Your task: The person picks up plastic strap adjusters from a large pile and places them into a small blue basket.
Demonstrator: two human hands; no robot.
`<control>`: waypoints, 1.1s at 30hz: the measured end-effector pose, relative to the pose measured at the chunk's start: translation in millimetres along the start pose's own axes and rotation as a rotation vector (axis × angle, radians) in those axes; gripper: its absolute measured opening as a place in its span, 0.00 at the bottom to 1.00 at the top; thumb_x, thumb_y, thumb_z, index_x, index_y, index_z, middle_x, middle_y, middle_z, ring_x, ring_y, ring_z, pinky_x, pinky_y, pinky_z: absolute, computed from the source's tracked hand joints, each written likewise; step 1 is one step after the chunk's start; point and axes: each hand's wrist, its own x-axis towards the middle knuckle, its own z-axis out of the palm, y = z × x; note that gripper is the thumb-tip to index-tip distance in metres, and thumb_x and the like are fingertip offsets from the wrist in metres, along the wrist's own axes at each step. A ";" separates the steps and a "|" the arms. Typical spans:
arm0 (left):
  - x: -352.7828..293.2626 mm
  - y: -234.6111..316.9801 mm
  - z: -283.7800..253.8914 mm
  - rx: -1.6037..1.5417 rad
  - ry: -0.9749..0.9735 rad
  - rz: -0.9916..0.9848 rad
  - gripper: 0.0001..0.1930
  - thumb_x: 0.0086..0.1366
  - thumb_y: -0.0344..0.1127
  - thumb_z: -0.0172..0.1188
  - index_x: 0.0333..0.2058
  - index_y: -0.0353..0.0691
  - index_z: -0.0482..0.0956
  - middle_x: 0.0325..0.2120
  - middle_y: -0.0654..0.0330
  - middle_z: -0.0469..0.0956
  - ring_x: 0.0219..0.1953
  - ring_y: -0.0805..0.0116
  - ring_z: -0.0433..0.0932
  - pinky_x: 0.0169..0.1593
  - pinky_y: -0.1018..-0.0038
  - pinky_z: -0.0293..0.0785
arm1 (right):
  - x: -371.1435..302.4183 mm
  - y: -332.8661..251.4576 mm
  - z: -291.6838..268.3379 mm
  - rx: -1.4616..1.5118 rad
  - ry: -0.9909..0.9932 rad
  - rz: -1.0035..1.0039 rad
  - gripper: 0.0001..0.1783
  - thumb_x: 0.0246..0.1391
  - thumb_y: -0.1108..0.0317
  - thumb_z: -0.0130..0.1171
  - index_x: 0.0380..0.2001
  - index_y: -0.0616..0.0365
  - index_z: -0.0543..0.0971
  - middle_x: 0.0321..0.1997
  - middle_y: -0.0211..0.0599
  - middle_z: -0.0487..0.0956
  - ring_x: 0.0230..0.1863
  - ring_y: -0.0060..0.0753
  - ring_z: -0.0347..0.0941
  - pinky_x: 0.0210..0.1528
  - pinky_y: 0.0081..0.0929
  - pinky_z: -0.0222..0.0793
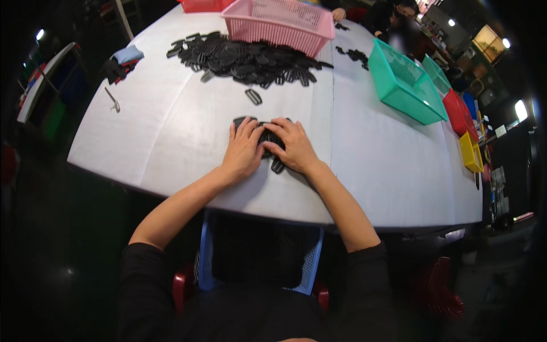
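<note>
Near the front of the white table, my left hand (244, 150) and my right hand (296, 149) curl from both sides over a small cluster of black plastic strap buckles (277, 166). Their fingers are bent and closed against the pieces, and the thumbs come close together in the middle. Most of this cluster is hidden under the hands; one buckle pokes out below, by the right palm. A single slotted buckle (253, 97) lies just beyond the hands. Farther back spreads a large heap of the same black buckles (239, 61).
A pink basket (273, 28) stands behind the heap. Green baskets (399, 85), a red bin (459, 112) and a yellow bin (471, 152) line the right side. Cloth (126, 56) and a metal tool (113, 101) lie left. Below the table edge is a blue basket (206, 256). Another person sits far right.
</note>
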 end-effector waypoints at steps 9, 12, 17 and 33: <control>-44.2 69.9 10.9 -0.227 -0.086 0.233 0.21 0.62 0.25 0.54 0.55 0.39 0.69 0.56 0.51 0.67 0.65 0.52 0.58 0.66 0.50 0.51 | -101.5 18.0 -40.9 -0.222 0.156 0.135 0.19 0.52 0.60 0.61 0.48 0.48 0.77 0.57 0.36 0.71 0.62 0.43 0.64 0.61 0.54 0.56; -46.2 76.5 -16.5 -0.255 -0.017 0.182 0.20 0.60 0.23 0.56 0.52 0.41 0.73 0.52 0.52 0.71 0.62 0.54 0.64 0.65 0.54 0.56 | -115.4 1.3 -55.3 -0.248 0.223 0.206 0.17 0.52 0.62 0.62 0.46 0.49 0.79 0.54 0.35 0.73 0.58 0.41 0.67 0.60 0.50 0.59; -64.4 41.7 -63.8 -0.157 0.208 -0.112 0.16 0.56 0.24 0.62 0.45 0.41 0.80 0.46 0.53 0.76 0.50 0.56 0.74 0.53 0.65 0.71 | -113.0 -55.2 -46.7 -0.077 0.181 0.153 0.15 0.47 0.66 0.66 0.40 0.53 0.80 0.42 0.31 0.78 0.47 0.36 0.72 0.50 0.36 0.65; -73.5 -0.7 -77.2 0.015 -0.136 0.123 0.19 0.56 0.38 0.65 0.48 0.44 0.79 0.49 0.59 0.76 0.53 0.57 0.70 0.56 0.66 0.69 | -97.3 -80.3 -29.8 -0.002 0.028 0.260 0.15 0.39 0.67 0.70 0.33 0.54 0.78 0.31 0.36 0.74 0.37 0.40 0.73 0.41 0.37 0.68</control>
